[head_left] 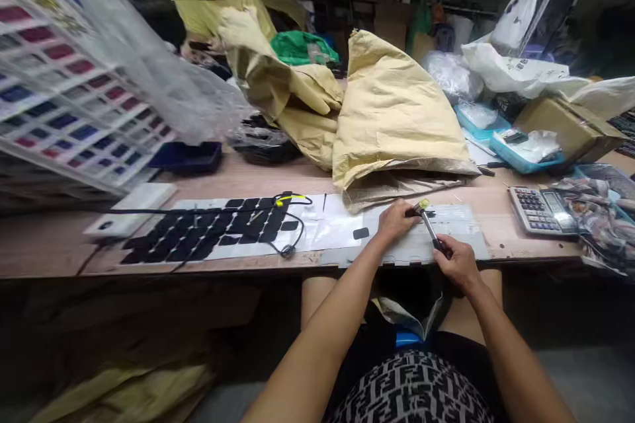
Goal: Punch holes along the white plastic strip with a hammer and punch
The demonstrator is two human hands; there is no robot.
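In my right hand (457, 263) is a small hammer (429, 226) with a dark grip, a metal shaft and a yellowish head. Its head is over the grey board (459, 231) at the table's front, close to the fingers of my left hand (395, 219). Those fingers are closed on a small dark piece (411, 212) whose kind I cannot make out. Left of that hand lies a single black rounded pad (361, 233) on white sheets (327, 231). Rows of black rounded pads (198, 234) cover the sheet farther left.
A black cable (238, 210) crosses the pads. Behind my hands stands a large tan sack (397, 112). A calculator (542, 211) and blue trays (528, 149) are on the right. Across the table is a person in yellow (238, 3). A sample rack (74, 79) leans at left.
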